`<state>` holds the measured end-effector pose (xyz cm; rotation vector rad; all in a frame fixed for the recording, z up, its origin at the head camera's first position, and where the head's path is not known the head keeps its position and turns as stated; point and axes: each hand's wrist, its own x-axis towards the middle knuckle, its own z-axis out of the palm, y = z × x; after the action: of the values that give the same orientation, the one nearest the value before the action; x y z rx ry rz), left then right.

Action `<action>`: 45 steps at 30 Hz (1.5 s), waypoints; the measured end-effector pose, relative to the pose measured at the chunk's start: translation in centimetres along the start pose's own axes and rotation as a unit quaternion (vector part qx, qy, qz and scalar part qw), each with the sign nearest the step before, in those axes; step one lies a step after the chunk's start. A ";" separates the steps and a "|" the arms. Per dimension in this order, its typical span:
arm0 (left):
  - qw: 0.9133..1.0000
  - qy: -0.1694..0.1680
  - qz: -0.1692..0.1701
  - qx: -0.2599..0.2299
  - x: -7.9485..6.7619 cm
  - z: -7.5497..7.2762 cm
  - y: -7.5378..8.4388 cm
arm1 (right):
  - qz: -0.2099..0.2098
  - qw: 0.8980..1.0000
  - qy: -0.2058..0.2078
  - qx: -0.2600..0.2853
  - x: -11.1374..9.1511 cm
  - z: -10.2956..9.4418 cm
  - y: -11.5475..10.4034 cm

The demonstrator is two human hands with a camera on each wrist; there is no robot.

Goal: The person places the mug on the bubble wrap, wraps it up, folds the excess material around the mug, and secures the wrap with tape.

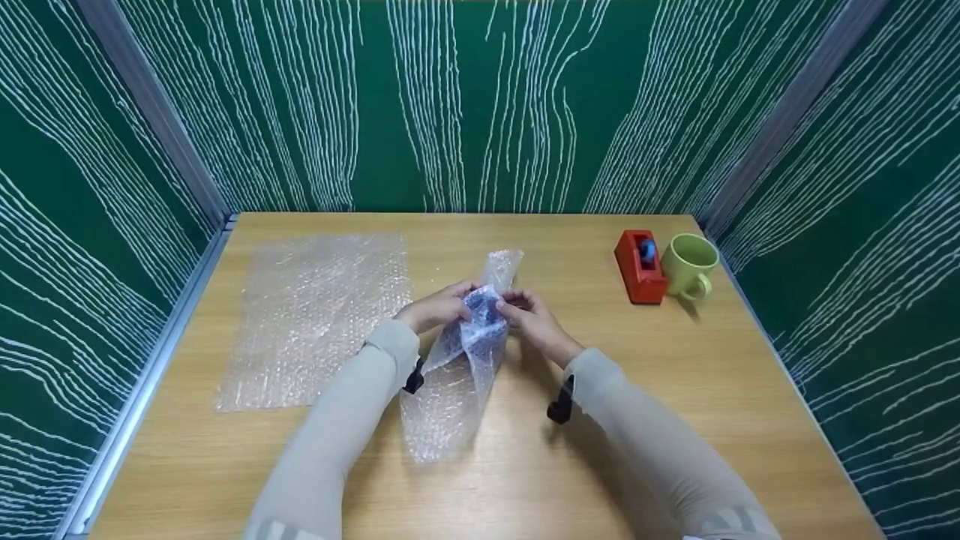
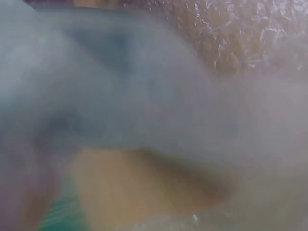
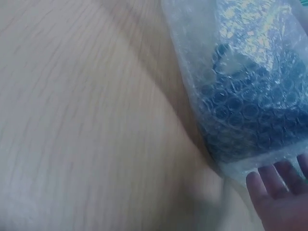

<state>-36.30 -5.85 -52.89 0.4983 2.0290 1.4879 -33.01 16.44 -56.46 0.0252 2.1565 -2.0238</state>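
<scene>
Between both hands is a piece of bubble wrap (image 1: 446,409) folded around a dark blue object (image 3: 240,113), whose kind I cannot tell through the plastic. One loose end trails toward the front of the table and another sticks up at the back. My left hand (image 1: 435,309) grips the bundle's left side, thumb over the wrap. From the right, my right hand (image 1: 536,326) pinches the upper edge between thumb and fingers. In the right wrist view its fingertips (image 3: 257,185) lie right at the wrap's edge. Plastic and blur hide the left hand in the left wrist view.
A second, flat sheet of bubble wrap (image 1: 322,315) lies on the left of the wooden table (image 1: 637,465). At the back right, a red tape dispenser (image 1: 646,291) stands beside a light green mug (image 1: 679,274). Green walls (image 1: 465,180) with white lines enclose the back and sides.
</scene>
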 end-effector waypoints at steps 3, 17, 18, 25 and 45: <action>1.000 0.003 -0.006 0.005 -0.1 -0.1 0.1 | 0.016 1.000 0.014 -0.014 0.3 -0.3 -0.1; 1.000 -0.008 -0.013 0.016 0.2 0.5 0.3 | 0.053 0.993 -0.012 0.101 2.9 -2.5 1.0; 1.000 -0.008 -0.013 0.020 0.3 0.6 0.3 | 0.056 0.991 -0.007 0.118 3.1 -2.6 1.0; 1.000 -0.007 -0.001 0.030 0.3 0.8 0.1 | 0.062 0.988 0.046 0.135 5.0 -3.0 0.7; 0.998 0.014 0.015 0.055 0.7 0.9 -0.5 | 0.067 0.985 0.020 0.157 6.1 -2.6 -0.8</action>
<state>-36.25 -4.93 -53.73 0.5576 2.1414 1.4134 -39.42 18.28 -56.42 0.2485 1.7799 -2.2756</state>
